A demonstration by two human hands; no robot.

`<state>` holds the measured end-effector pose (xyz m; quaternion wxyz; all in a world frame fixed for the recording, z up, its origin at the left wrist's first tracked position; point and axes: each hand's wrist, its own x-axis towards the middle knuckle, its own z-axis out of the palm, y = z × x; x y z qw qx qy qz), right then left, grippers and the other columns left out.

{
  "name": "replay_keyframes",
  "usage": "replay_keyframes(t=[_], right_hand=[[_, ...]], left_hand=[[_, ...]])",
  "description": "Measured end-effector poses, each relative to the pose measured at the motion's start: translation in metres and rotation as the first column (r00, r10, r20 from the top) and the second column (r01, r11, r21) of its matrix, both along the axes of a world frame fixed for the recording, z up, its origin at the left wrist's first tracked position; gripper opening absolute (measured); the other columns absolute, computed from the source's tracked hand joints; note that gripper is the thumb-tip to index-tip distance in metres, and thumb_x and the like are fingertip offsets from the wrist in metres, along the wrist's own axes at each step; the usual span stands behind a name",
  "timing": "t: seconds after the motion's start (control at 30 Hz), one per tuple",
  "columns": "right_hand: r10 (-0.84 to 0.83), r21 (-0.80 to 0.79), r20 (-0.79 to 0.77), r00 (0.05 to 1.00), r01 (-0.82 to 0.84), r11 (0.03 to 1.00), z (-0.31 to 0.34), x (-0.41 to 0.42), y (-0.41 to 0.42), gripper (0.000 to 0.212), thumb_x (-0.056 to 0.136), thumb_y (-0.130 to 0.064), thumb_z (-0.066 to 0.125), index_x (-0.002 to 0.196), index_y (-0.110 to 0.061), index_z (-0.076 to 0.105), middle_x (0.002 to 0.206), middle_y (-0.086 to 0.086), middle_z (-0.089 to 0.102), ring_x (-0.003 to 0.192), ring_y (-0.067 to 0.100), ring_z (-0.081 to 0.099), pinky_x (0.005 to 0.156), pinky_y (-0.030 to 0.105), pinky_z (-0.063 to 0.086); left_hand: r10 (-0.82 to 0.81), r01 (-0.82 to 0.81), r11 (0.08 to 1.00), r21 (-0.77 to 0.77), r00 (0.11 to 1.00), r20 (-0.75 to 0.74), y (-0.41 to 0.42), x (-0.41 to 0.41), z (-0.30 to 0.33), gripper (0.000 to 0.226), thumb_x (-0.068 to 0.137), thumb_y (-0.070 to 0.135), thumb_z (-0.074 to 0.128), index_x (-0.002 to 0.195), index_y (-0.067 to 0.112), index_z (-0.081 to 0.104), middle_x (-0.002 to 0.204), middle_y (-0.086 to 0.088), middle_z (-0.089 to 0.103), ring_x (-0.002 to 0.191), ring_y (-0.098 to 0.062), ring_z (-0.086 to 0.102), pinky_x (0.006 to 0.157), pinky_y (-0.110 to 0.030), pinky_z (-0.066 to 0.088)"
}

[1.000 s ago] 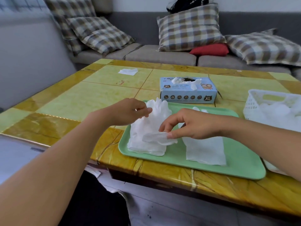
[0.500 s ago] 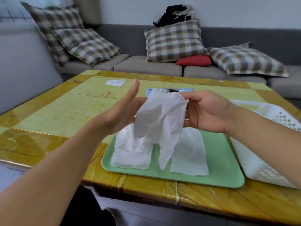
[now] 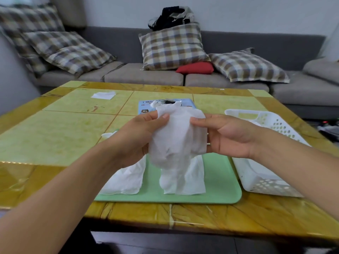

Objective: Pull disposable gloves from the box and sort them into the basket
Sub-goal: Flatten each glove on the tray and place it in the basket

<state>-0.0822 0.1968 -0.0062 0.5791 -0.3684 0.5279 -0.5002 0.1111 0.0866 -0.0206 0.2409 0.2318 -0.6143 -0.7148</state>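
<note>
Both hands hold one white disposable glove up above the green tray. My left hand pinches its upper left edge, and my right hand grips its right side. The glove hangs folded, its lower end dangling over the tray. More white gloves lie flat on the tray, left and centre. The blue glove box sits behind my hands, mostly hidden, with a glove poking from its slot. The white perforated basket stands to the right of the tray.
The yellow tiled table carries a small white sheet at the far left. A grey sofa with plaid cushions and a red cushion runs behind the table. The table's near edge is just below the tray.
The hands lifted a glove off the left pile on the tray and raised it. It hung open between them; now both hands grip it, bunched and folded, in front of the box.
</note>
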Motion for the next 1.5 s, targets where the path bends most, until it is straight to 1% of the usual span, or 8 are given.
replay_keyframes(t=[0.27,0.43,0.53,0.7,0.83,1.13,1.37,1.5], right_hand=[[-0.132,0.107,-0.167,0.977,0.151,0.983,-0.020,-0.014,-0.018,0.016,0.093,-0.012,0.067,0.108,-0.010,0.071,0.100,0.008,0.075,0.080,0.019,0.070,0.080,0.035,0.058],[-0.355,-0.430,-0.232,0.906,0.232,0.873,0.024,-0.025,-0.027,0.021,0.091,-0.007,0.067,0.112,-0.005,0.072,0.107,0.009,0.076,0.098,0.023,0.072,0.089,0.036,0.059],[-0.364,-0.564,-0.364,0.857,0.108,0.818,0.034,-0.023,-0.021,0.019,0.087,-0.003,0.072,0.103,-0.014,0.074,0.100,-0.003,0.078,0.096,0.011,0.073,0.087,0.022,0.056],[-0.025,-0.089,-0.887,0.462,-0.117,0.989,-0.031,-0.026,-0.022,0.013,0.082,-0.007,0.080,0.093,-0.015,0.079,0.093,0.001,0.077,0.080,0.002,0.066,0.071,0.012,0.048],[0.175,0.139,-0.969,0.177,-0.200,0.970,-0.052,-0.027,-0.019,0.016,0.088,-0.013,0.071,0.097,-0.023,0.079,0.100,-0.011,0.073,0.100,0.009,0.066,0.089,0.032,0.054],[0.133,0.092,-0.980,0.148,-0.255,0.963,-0.031,-0.026,-0.008,0.018,0.087,-0.013,0.069,0.095,-0.025,0.079,0.094,-0.014,0.071,0.087,-0.001,0.065,0.085,0.032,0.056],[0.399,0.360,-0.916,0.039,-0.357,0.862,-0.043,-0.020,0.003,0.019,0.088,-0.022,0.070,0.103,-0.030,0.077,0.108,-0.009,0.070,0.101,0.002,0.062,0.091,0.035,0.053],[0.303,0.265,-0.951,0.058,-0.350,0.899,-0.033,-0.015,0.003,0.030,0.085,-0.016,0.064,0.106,-0.035,0.074,0.111,-0.013,0.065,0.103,-0.001,0.057,0.090,0.028,0.052]], left_hand=[[0.097,-0.057,0.990,-0.129,0.939,0.329,-0.019,-0.029,-0.011,0.028,0.105,0.028,0.051,0.114,0.008,0.068,0.106,-0.014,0.075,0.076,-0.018,0.071,0.062,-0.030,0.056],[0.095,-0.154,0.873,-0.463,0.984,-0.149,-0.024,-0.039,0.029,0.025,0.107,0.022,0.048,0.108,0.017,0.072,0.106,-0.002,0.077,0.095,-0.015,0.072,0.085,-0.030,0.057],[0.030,-0.155,0.712,-0.685,0.981,-0.191,-0.024,-0.029,0.036,0.025,0.107,0.018,0.047,0.117,0.024,0.070,0.115,0.007,0.075,0.112,-0.018,0.068,0.101,-0.029,0.051],[0.034,0.293,0.581,-0.759,0.923,0.382,-0.040,-0.019,-0.032,0.028,0.097,0.010,0.063,0.114,0.027,0.076,0.107,0.016,0.075,0.099,-0.002,0.068,0.092,-0.022,0.051],[-0.059,0.539,0.533,-0.652,0.792,0.607,-0.037,-0.018,-0.057,0.029,0.090,0.007,0.068,0.107,0.028,0.079,0.107,0.018,0.075,0.100,0.005,0.065,0.093,-0.014,0.050],[-0.103,0.497,0.474,-0.727,0.851,0.515,-0.030,-0.015,-0.043,0.018,0.093,0.021,0.071,0.108,0.025,0.079,0.109,0.019,0.074,0.102,0.004,0.065,0.095,-0.030,0.051],[-0.167,0.695,0.398,-0.598,0.696,0.698,-0.024,-0.005,-0.053,0.018,0.084,0.029,0.081,0.099,0.037,0.078,0.114,0.020,0.067,0.112,0.000,0.057,0.104,-0.032,0.044],[-0.105,0.733,0.334,-0.593,0.654,0.749,-0.022,-0.005,-0.052,0.022,0.079,0.035,0.075,0.098,0.044,0.074,0.115,0.024,0.060,0.112,0.004,0.052,0.104,-0.029,0.043]])
